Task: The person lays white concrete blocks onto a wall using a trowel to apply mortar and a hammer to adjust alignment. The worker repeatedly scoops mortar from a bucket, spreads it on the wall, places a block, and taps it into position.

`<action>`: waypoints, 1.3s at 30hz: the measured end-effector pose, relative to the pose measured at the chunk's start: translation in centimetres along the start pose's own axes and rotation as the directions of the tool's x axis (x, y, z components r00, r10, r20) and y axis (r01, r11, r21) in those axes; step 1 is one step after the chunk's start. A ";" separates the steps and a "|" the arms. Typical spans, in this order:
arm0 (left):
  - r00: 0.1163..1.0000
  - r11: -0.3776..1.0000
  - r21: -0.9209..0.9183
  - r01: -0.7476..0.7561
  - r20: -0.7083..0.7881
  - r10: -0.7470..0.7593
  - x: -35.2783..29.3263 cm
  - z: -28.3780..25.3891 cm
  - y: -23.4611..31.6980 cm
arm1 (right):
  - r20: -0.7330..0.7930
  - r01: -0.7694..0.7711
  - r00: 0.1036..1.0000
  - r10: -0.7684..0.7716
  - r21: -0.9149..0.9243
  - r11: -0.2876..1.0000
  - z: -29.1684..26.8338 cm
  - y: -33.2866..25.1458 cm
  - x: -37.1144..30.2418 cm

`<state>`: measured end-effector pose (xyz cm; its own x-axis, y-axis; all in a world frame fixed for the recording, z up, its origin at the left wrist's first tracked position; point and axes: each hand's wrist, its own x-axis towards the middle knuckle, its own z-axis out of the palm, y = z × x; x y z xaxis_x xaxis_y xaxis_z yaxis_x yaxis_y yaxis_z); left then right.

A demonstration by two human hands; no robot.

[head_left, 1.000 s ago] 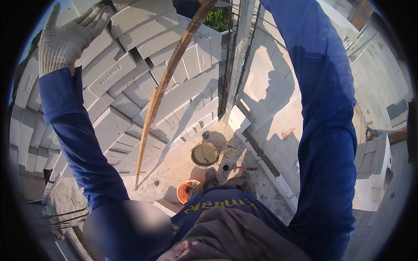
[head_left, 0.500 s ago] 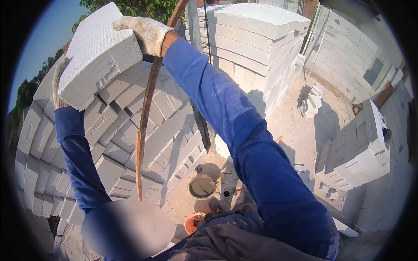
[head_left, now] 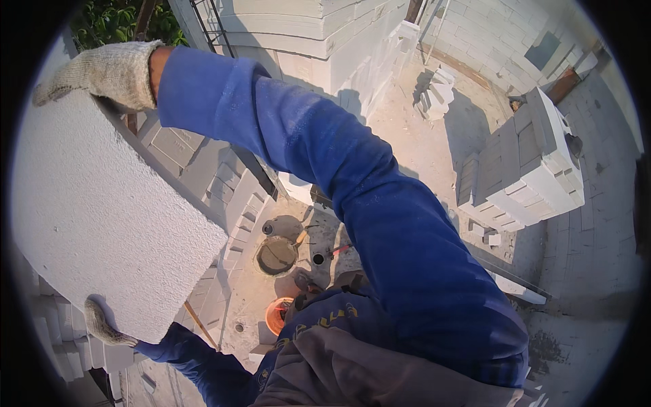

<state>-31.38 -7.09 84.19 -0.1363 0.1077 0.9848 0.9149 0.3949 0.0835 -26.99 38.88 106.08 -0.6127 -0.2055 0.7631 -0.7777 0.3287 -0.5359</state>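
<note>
White block (head_left: 125, 217), one — right hand (head_left: 112, 73), gloved, fingers clasp upper edge; left hand (head_left: 105, 325), gloved, fingers hold lower edge.

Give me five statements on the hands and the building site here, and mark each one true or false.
1. The left hand and the right hand both grip a white building block. True.
2. The right hand is lower in the picture than the left. False: it is higher, at the block's upper edge.
3. An orange bucket stands on the floor. True.
4. Both hands are bare. False: they wear pale knitted gloves.
5. A stack of pale blocks stands toward the picture's right. True.
</note>
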 end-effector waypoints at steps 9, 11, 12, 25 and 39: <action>0.273 0.036 -0.388 0.921 0.575 -0.771 -6.1 8.4 26.9 | 0.101 -0.207 0.973 0.209 -0.034 0.978 0.1 -3.6 -19.9; 0.151 -0.177 -0.393 0.903 0.673 -0.724 -9.1 9.5 28.9 | 0.071 -0.376 0.922 0.380 -0.060 0.925 -0.6 -6.3 -23.4; 0.091 -0.294 -0.392 0.872 0.720 -0.688 -11.6 10.2 30.1 | 0.053 -0.384 0.919 0.391 -0.114 0.916 -0.3 -6.0 -24.8; -0.490 -0.162 0.463 0.871 0.842 -0.227 -36.3 14.5 39.9 | -0.010 -0.746 0.058 0.998 -0.664 0.037 -7.2 -14.3 -48.1; -0.825 -0.216 0.834 0.508 0.399 -0.401 -56.6 4.2 47.6 | -0.378 -0.741 0.054 0.924 -0.635 -0.217 -20.8 -10.3 -74.3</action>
<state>18.32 9.43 31.79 -0.4056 0.1165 -0.9066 -0.5840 0.7300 0.3551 29.49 69.91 62.44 -0.6987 0.6412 -0.3172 0.7119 0.6669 -0.2200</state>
